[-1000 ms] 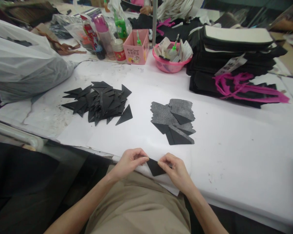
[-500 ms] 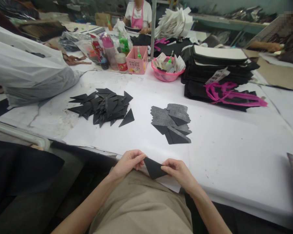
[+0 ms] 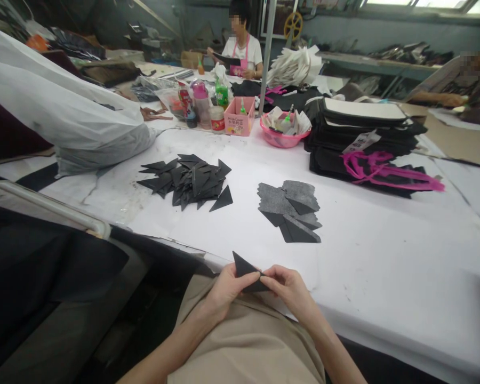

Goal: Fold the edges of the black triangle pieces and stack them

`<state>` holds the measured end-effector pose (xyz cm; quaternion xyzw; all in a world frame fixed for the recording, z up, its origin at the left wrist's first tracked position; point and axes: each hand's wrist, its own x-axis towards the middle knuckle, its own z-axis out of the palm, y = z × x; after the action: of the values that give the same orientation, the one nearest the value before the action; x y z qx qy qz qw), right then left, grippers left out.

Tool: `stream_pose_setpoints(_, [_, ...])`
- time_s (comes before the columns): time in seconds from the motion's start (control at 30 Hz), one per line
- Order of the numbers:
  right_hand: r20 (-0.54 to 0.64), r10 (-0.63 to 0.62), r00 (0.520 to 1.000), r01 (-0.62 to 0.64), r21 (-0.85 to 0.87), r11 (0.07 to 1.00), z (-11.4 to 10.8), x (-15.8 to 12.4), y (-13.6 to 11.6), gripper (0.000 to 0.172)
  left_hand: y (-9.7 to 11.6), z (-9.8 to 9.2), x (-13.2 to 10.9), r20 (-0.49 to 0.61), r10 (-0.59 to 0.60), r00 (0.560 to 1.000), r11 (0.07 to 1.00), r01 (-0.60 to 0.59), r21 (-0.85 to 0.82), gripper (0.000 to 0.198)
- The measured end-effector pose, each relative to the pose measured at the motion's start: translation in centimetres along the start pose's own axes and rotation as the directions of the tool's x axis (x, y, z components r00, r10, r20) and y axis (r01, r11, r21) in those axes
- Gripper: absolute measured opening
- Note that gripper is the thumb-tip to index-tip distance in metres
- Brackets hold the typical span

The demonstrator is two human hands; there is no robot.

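Note:
Between my two hands, at the table's front edge, is a black triangular piece, perhaps folded fabric or leather. My left hand pinches it with the thumb on top near the middle of its long edge. My right hand grips the same edge close by, thumb and fingers nearly meeting the left thumb. Beyond the hands lie several grey and black pieces with jagged edges, partly overlapping. Left of them is a heap of black triangles, with a single triangle at its right side.
A large white plastic bag stands at the left. Behind the heap are a pink box, bottles and a pink basin. Stacked black panels with a magenta tie sit at right. One person works across the table.
My left hand has slid from the triangle's corner toward the middle of its edge, nearer my right hand. The piece has tilted up at its left corner. The view has shifted left and upward.

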<state>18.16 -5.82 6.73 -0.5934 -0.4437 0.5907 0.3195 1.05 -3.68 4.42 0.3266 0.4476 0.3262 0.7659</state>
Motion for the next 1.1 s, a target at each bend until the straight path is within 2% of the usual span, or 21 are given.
stream_pose_setpoints(0.1, [-0.02, 0.049, 0.999, -0.048, 0.028, 0.998, -0.5, 0.0, 0.5, 0.038, 0.1, 0.3, 0.2, -0.081, 0.026, 0.996, 0.999, -0.028, -0.029, 0.032])
stream_pose_setpoints(0.33, [0.005, 0.072, 0.997, -0.072, 0.088, 0.994, -1.9, 0.0, 1.5, 0.037, 0.3, 0.7, 1.0, -0.18, 0.002, 0.984, 0.998, 0.01, 0.068, 0.036])
stream_pose_setpoints(0.63, [0.018, 0.092, 0.996, -0.093, 0.119, 0.988, -2.0, 0.8, 2.1, 0.033, 0.2, 0.9, 1.6, -0.201, -0.024, 0.979, 0.999, 0.032, 0.034, 0.036])
stream_pose_setpoints(0.8, [0.05, 0.057, 0.997, -0.062, 0.118, 0.991, -1.9, 0.8, 2.1, 0.032, 0.0, 0.7, 1.6, -0.203, -0.021, 0.979, 0.997, 0.035, 0.065, 0.034])
stream_pose_setpoints(1.1, [-0.016, 0.041, 0.999, -0.04, 0.061, 0.997, -0.9, 0.9, 1.1, 0.033, 0.5, 1.0, 1.4, -0.199, -0.006, 0.98, 0.996, 0.023, 0.082, 0.027])
